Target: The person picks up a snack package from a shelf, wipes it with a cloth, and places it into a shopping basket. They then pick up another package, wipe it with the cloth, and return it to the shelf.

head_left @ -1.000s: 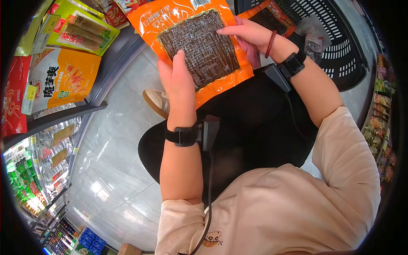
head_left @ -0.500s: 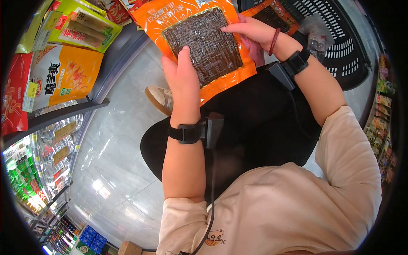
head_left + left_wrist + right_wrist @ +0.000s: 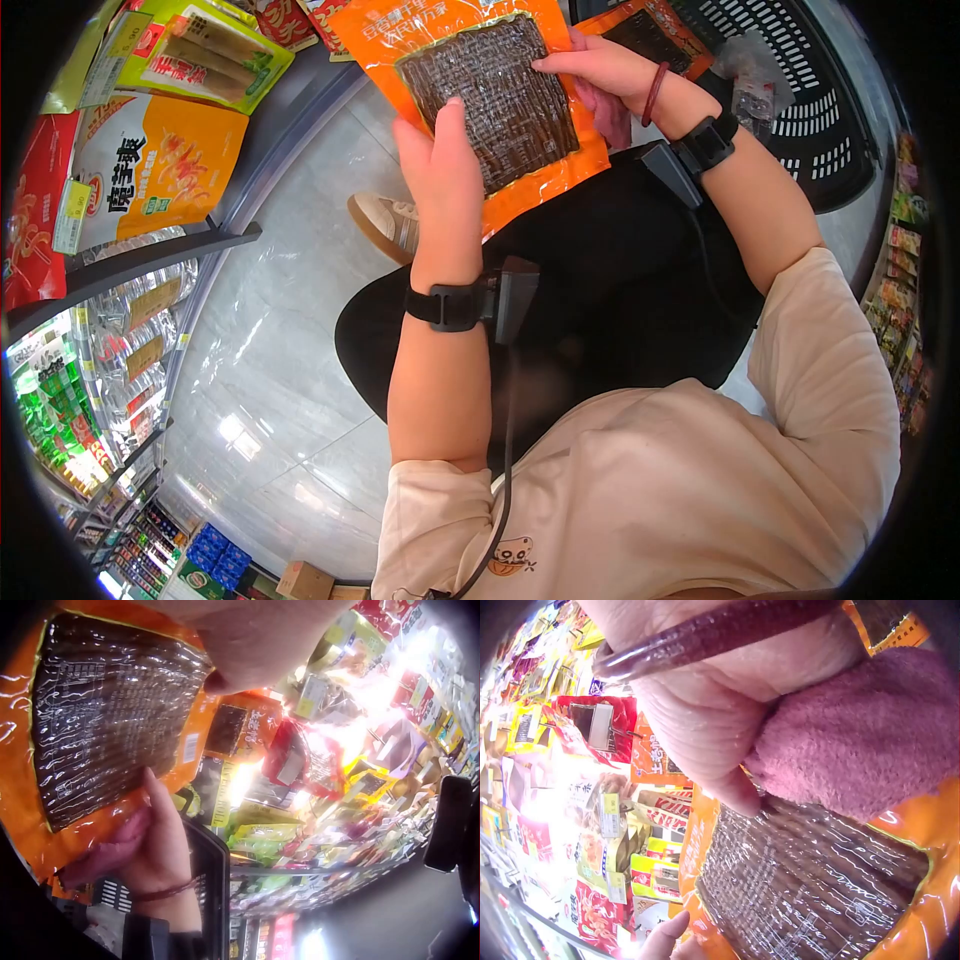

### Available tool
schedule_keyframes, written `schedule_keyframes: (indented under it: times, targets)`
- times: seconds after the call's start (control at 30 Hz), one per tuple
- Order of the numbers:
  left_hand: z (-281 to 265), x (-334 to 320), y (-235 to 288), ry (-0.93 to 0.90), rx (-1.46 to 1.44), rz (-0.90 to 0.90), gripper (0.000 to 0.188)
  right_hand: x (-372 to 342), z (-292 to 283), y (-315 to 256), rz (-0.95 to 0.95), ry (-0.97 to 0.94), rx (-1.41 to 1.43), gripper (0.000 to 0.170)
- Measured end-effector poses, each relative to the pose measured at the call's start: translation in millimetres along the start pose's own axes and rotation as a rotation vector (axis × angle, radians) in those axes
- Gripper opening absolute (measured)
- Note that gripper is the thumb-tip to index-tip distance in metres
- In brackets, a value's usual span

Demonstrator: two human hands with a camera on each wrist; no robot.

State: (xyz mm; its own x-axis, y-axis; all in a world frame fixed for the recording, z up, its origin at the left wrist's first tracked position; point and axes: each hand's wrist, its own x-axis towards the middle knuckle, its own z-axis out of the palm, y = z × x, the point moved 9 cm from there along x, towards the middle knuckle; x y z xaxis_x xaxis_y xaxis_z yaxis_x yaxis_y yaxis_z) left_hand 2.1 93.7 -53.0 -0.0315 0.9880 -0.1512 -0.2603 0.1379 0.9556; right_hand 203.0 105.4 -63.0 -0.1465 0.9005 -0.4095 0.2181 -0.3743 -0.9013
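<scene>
Both hands clamp an orange packet (image 3: 500, 100) at 12 o'clock in the head view

Left hand (image 3: 447, 190) and right hand (image 3: 605, 75) each lay a thumb on the packet's dark brown window, fingers behind, and large characters, 千里 and 万家 among them, run along its top; a pink cloth (image 3: 606, 115) sits at the right palm (how the fingers hold it is hidden); at 2 o'clock a black slotted basket (image 3: 855, 150) contains another orange packet with a dark window (image 3: 655, 40) and a clear plastic bag (image 3: 752, 80) whose contents are hard to tell; at 10 o'clock a shelf pouch (image 3: 180, 165) reads 魔芋爽, a green pouch (image 3: 205, 65) above it showing shoots, labelled 手剥笋, with a price tag (image 3: 117, 62) beside it
</scene>
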Motion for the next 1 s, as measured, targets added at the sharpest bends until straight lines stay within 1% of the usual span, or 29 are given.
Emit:
schedule_keyframes:
  times: [0.1,0.2,0.23,0.27,0.3,0.33,0.4,0.53,0.6,0.73,0.8,0.83,0.9,0.93,1.0]
  targets:
    - [-0.1,-0.9,1.7,0.008,0.020,0.002,0.034,4.8,-4.1,9.3,0.057,0.001,-0.051,0.043]
    - [0.2,-0.7,0.5,0.005,0.026,-0.006,0.034,-0.6,-0.6,1.4,0.035,0.008,-0.023,0.047]
    - [1.1,-1.4,0.9,0.004,0.011,-0.010,0.034,5.1,0.1,9.9,0.035,0.007,-0.023,0.047]
    - [1.6,-1.9,1.3,0.004,-0.004,-0.015,0.034,15.1,-5.4,19.2,-0.036,0.079,0.032,0.035]
    - [1.5,-2.0,1.8,0.004,-0.003,-0.015,0.034,16.1,-7.0,13.0,-0.108,0.151,0.087,0.024]
    - [2.2,-2.0,2.1,-0.004,0.001,-0.020,0.035,13.4,-8.1,11.0,-0.108,0.151,0.088,0.024]
    - [2.8,-2.0,1.5,-0.012,0.005,-0.024,0.035,5.8,-4.7,9.6,-0.029,0.084,0.014,0.026]
    - [3.0,-2.0,2.5,-0.009,0.031,-0.011,0.035,7.3,-5.8,12.0,-0.030,0.123,0.048,0.022]
    - [3.0,-2.4,3.2,-0.011,0.046,-0.003,0.035,2.2,-3.8,5.2,-0.030,0.088,-0.054,0.020]
    - [2.9,-0.2,-0.7,-0.013,0.055,0.008,0.036,-0.8,-1.3,-0.7,-0.041,0.091,-0.099,0.023]
    - [2.5,-0.7,-0.9,-0.014,0.048,0.017,0.036,1.1,-5.2,4.7,0.004,0.114,-0.204,0.027]
    - [3.3,-1.4,1.3,-0.019,0.084,0.026,0.036,1.7,-5.7,5.5,0.004,0.112,-0.201,0.027]
    - [3.7,-2.4,3.1,-0.023,0.122,0.033,0.037,2.8,-6.3,14.0,0.079,0.085,-0.259,0.031]
    - [4.8,-2.8,3.7,-0.033,0.155,0.042,0.038,4.5,-7.8,16.8,0.080,0.083,-0.257,0.031]
    - [4.9,-2.2,2.5,-0.042,0.190,0.049,0.039,9.1,-3.4,26.3,0.100,-0.003,-0.251,0.032]
